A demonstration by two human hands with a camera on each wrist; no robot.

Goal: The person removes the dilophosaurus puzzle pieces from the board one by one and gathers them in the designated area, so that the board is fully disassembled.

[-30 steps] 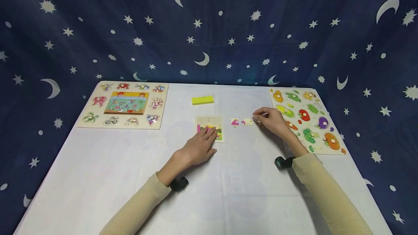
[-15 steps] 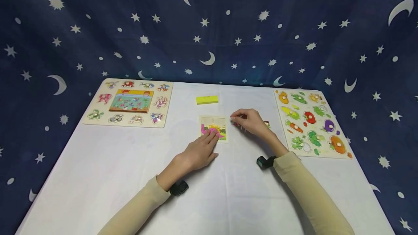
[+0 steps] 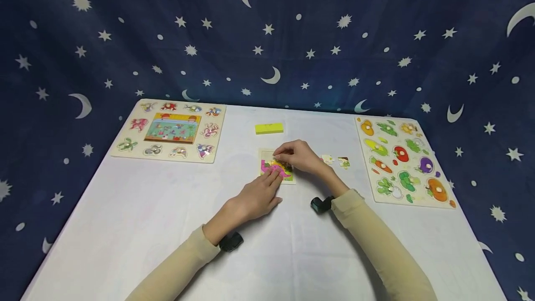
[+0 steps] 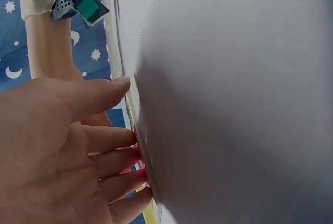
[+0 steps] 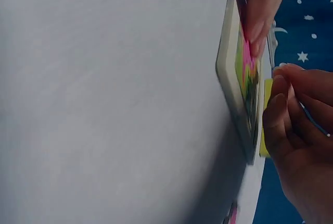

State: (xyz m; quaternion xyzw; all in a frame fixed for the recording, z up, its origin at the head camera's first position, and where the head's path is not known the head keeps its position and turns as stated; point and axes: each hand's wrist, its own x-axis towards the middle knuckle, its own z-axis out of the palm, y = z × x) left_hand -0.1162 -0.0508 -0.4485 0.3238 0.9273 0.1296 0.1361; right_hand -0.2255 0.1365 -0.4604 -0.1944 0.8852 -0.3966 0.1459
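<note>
A small wooden jigsaw tray lies mid-table, with a pink-and-green picture partly filling it. My left hand rests its straight fingers on the pink part of the picture; the left wrist view shows those fingers at the tray edge. Over the tray's upper right, my right hand has thumb and fingertips pinched together. It appears to hold a jigsaw piece, mostly hidden by the fingers. The right wrist view has this hand just above the tray. Two loose jigsaw pieces, one pale and one darker, lie right of it.
Behind the tray sits a yellow block. A sea-animal peg puzzle board lies at the back left, a vegetable peg puzzle board at the right. A dark star-and-moon curtain hangs beyond the white table.
My right hand has moved left from beside the loose pieces to over the tray, uncovering two of them. The left hand stays on the picture. The head view has shifted slightly.
</note>
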